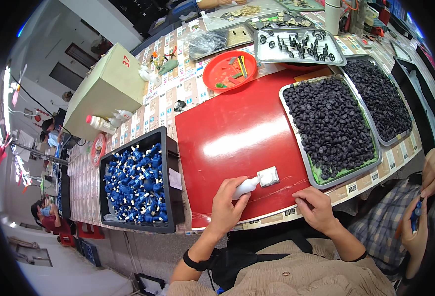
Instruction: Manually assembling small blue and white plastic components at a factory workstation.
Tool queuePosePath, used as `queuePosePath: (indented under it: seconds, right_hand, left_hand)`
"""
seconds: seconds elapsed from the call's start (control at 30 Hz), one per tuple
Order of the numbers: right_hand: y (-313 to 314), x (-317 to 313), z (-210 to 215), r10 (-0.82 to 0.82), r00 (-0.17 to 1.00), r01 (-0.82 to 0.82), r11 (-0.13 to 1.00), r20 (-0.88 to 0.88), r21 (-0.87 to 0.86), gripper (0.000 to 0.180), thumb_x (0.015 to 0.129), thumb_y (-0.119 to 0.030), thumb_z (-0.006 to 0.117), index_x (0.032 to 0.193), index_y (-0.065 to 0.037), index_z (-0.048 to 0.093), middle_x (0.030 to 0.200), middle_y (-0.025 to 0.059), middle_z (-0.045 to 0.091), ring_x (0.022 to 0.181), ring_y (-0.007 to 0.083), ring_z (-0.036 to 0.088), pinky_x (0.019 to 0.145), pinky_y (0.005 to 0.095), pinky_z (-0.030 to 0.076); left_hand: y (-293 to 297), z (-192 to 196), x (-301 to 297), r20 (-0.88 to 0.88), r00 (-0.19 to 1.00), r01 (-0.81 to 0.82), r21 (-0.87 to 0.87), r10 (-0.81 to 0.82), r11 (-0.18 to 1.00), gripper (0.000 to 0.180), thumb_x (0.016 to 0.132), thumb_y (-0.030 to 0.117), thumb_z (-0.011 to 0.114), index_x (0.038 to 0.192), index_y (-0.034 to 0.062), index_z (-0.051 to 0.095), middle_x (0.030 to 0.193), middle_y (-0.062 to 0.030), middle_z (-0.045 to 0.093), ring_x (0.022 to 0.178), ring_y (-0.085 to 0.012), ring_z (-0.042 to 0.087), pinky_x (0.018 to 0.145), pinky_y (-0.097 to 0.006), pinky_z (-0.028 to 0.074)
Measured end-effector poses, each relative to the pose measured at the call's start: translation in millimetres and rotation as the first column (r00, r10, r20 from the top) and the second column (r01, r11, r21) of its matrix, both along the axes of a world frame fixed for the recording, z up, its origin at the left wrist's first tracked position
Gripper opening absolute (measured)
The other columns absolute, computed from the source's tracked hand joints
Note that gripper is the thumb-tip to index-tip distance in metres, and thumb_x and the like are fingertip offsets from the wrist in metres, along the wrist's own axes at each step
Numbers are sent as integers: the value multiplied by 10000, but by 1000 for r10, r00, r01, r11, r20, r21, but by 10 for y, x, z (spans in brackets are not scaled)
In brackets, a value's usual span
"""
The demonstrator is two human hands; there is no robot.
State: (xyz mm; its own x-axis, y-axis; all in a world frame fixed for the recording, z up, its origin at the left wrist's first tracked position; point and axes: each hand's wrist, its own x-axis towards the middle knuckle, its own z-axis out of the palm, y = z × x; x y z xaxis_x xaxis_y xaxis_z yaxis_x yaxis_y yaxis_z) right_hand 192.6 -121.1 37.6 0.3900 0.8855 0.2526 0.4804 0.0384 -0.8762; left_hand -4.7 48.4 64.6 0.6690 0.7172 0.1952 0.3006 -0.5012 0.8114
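Observation:
My left hand (230, 203) is closed around a small white squeeze bottle (247, 188), tilted with its tip toward a small white square block (268, 176) that has a rounded white top. The block lies on a glossy red board (227, 128) in front of me. Near the board's front edge, my right hand (316, 207) is held with its fingers curled in; what they hold, if anything, is hidden. To the right of the board a metal tray (296, 143) bears many small black rounded pieces (333, 118).
A black bin (174, 207) of blue figure-like parts (136, 182) stands left. Behind the board are a red round tray (208, 79) with a yellow cutter (242, 65) and a tray of black wheels (301, 44). At right, another person's hands (417, 232) hold a blue part.

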Motion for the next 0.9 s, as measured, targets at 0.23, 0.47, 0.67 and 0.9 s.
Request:
queuePosePath:
  seconds: [0.23,0.47,0.67,0.9]
  right_hand:
    - [-8,13,-13,6,1000,-6,1000,-8,0,154,829,34,647,980,17,666,851,138,647,729,256,633,643,314,499]
    - [-17,20,1,4,1000,-4,1000,-20,-17,152,826,32,652,975,10,665,859,138,651,748,266,639,663,325,506]
    - [15,5,-62,-10,1000,9,999,5,52,145,825,47,652,960,1,674,831,107,639,670,201,601,594,284,467]
    - [6,1,-53,-15,1000,14,999,21,42,142,818,32,659,956,-1,675,828,124,643,696,237,621,621,307,488]
  left_hand:
    - [-14,108,12,-50,999,1,97,4,995,408,806,-17,699,1203,41,620,1055,-143,593,961,-283,609,824,-349,503]
    - [11,93,31,-51,999,8,204,2,979,401,794,-26,696,1184,49,637,1041,-127,588,952,-292,577,823,-368,483]
    - [12,117,21,-83,996,8,312,19,950,407,784,-23,689,1180,62,644,1044,-121,587,946,-299,566,827,-391,461]
    - [9,174,42,-129,991,28,425,30,905,440,747,-47,669,1168,81,650,1058,-106,584,983,-297,558,848,-405,428]
